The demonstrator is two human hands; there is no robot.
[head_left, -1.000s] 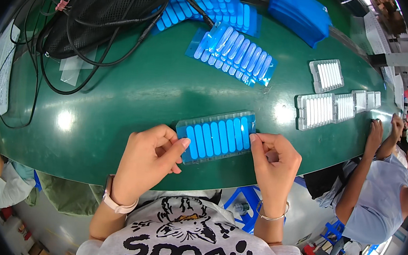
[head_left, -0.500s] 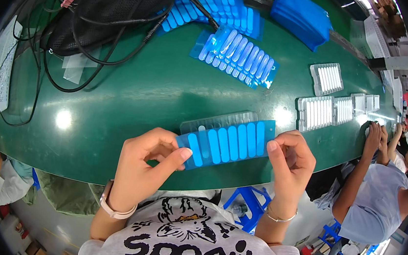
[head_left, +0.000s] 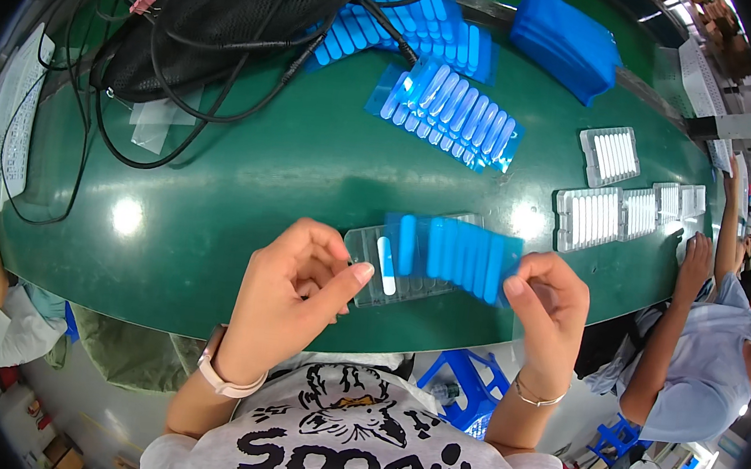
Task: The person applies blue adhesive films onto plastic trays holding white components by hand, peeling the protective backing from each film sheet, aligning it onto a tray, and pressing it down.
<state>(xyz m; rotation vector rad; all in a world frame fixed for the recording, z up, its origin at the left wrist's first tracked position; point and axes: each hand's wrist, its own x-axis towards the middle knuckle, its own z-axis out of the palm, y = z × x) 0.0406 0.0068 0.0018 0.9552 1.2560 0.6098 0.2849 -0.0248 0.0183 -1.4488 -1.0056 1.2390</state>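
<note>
A blue film sheet [head_left: 461, 256] with a row of rounded strips hangs by its right end from my right hand [head_left: 550, 319], pinched between thumb and fingers. Motion blurs the sheet, which covers part of a clear plastic tray [head_left: 361, 292] on the table. One white strip [head_left: 388, 281] lies toward the tray's left end, its upper part looking blue beside the film. My left hand [head_left: 297, 295] is beside that end, fingers curled and thumb close to the forefinger. Whether anything thin is between them, or whether they touch the tray, I cannot make out.
Clear trays with white strips [head_left: 589, 217] stand in a row at the right. Stacked blue strip sheets [head_left: 450, 115] lie at the back, near a black mesh bag [head_left: 223, 30] with cables. A folded blue sheet pile [head_left: 565, 45] is farther right. Other people sit along both sides.
The film's left end has left my left hand and swung right, uncovering the tray's left part and the white strip. My right hand keeps its pinch. The whole view has shifted slightly.
</note>
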